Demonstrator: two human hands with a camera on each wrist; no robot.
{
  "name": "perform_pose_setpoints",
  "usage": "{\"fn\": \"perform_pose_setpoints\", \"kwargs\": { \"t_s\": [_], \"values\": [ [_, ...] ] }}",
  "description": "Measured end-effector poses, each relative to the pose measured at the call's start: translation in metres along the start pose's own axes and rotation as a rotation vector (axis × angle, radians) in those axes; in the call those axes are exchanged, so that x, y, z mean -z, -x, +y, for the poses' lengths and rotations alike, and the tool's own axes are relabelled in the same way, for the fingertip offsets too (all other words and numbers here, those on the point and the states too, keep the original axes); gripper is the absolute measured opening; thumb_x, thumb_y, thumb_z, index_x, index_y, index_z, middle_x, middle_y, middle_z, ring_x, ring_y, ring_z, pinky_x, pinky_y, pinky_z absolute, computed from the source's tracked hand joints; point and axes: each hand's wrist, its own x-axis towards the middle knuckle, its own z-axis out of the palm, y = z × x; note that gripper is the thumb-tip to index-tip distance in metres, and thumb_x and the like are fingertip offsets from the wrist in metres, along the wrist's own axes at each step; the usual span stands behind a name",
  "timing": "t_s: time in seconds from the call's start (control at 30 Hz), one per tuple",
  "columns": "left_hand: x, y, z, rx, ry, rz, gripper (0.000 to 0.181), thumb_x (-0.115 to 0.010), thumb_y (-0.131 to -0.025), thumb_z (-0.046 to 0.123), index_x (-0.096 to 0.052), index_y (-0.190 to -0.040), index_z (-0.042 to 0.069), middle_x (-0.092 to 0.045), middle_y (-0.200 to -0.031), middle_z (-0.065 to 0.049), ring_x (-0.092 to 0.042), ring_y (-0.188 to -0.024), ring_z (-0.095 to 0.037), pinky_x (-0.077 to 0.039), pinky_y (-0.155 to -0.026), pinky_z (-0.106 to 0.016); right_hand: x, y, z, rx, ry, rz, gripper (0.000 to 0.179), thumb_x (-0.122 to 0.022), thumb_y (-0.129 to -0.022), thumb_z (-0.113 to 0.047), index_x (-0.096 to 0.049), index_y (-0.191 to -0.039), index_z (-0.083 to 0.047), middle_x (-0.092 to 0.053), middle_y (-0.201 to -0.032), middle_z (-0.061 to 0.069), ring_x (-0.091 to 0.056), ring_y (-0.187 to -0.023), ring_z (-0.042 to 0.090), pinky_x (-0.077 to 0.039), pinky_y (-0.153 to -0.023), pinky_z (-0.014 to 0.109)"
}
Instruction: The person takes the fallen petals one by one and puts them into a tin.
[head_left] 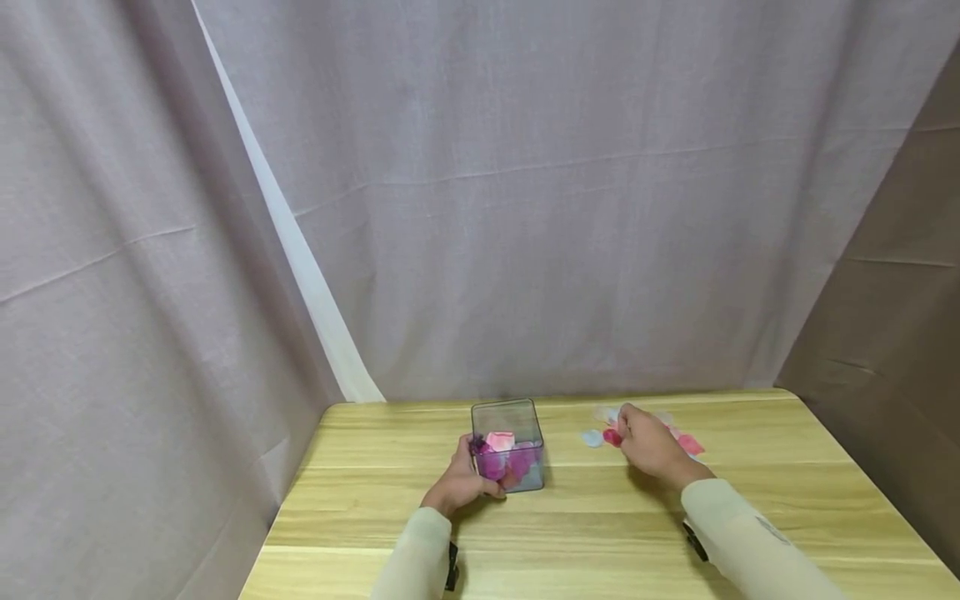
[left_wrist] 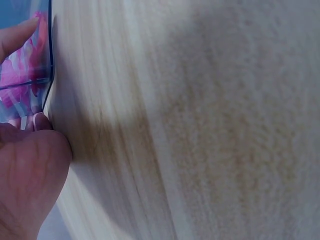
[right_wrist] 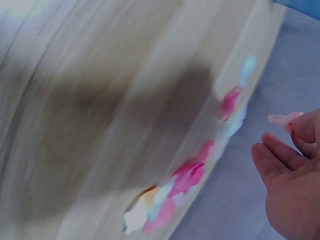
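Observation:
A clear square box (head_left: 529,471) stands on the table, holding pink, purple and pale petals (head_left: 501,441). My left hand (head_left: 459,483) grips its left side, the thumb along the near face; the left wrist view shows the hand (left_wrist: 32,172) against the box wall (left_wrist: 51,37). Over to the right, my right hand (head_left: 652,446) is above a scatter of loose petals. Between its thumb and finger it pinches a pale pink petal (right_wrist: 283,119), clear in the right wrist view. Beneath lie a deep pink petal (head_left: 612,437), a pale blue petal (head_left: 592,438) and a bright pink petal (head_left: 691,445).
The wood-grained table (head_left: 585,533) has its far edge just behind the box and the petals. Grey curtains (head_left: 525,250) hang behind and at the sides. In the right wrist view, several overlapping petals (right_wrist: 187,179) lie close to the table's edge.

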Motion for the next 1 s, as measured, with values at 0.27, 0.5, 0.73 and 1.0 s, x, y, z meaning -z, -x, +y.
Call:
{"fn": "perform_pose_setpoints", "kwargs": {
  "t_s": [0.27, 0.5, 0.73, 1.0],
  "values": [
    [-0.001, 0.001, 0.005, -0.001, -0.013, 0.000, 0.114, -0.089, -0.057, -0.005, -0.032, -0.155, 0.003, -0.048, -0.156, -0.027, -0.045, -0.147, -0.046, -0.018, -0.131, -0.069, -0.004, 0.019, -0.044, 0.137, 0.002, 0.149, 0.014, -0.061, -0.100, 0.004, -0.058, -0.093, -0.008, -0.062, -0.083, 0.003, -0.051, -0.076, 0.014, -0.044, -0.065, 0.028],
    [-0.003, 0.000, 0.000, -0.002, 0.014, 0.000, 0.111, -0.088, -0.057, -0.007, -0.034, -0.153, 0.005, -0.049, -0.156, -0.025, -0.039, -0.151, -0.047, -0.013, -0.131, -0.070, -0.020, 0.041, -0.092, 0.291, 0.018, 0.310, 0.018, -0.066, -0.098, 0.005, -0.063, -0.095, -0.013, -0.067, -0.091, 0.000, -0.060, -0.087, 0.012, -0.054, -0.075, 0.035],
    [0.000, 0.000, -0.002, 0.000, -0.001, 0.009, 0.113, -0.090, -0.057, -0.003, -0.033, -0.154, 0.006, -0.049, -0.155, -0.024, -0.041, -0.150, -0.045, -0.017, -0.131, -0.069, -0.027, 0.029, -0.132, 0.308, -0.004, 0.285, 0.012, -0.065, -0.103, -0.006, -0.063, -0.095, -0.015, -0.069, -0.097, -0.002, -0.063, -0.096, 0.016, -0.056, -0.084, 0.039],
    [0.000, 0.001, 0.000, 0.015, -0.019, 0.005, 0.115, -0.091, -0.057, -0.002, -0.032, -0.156, 0.006, -0.050, -0.157, -0.023, -0.044, -0.148, -0.045, -0.020, -0.130, -0.070, -0.047, -0.011, -0.165, 0.269, 0.018, 0.108, 0.012, -0.062, -0.103, -0.007, -0.062, -0.094, -0.014, -0.060, -0.092, -0.004, -0.052, -0.088, 0.012, -0.052, -0.080, 0.033]
  ]
}}
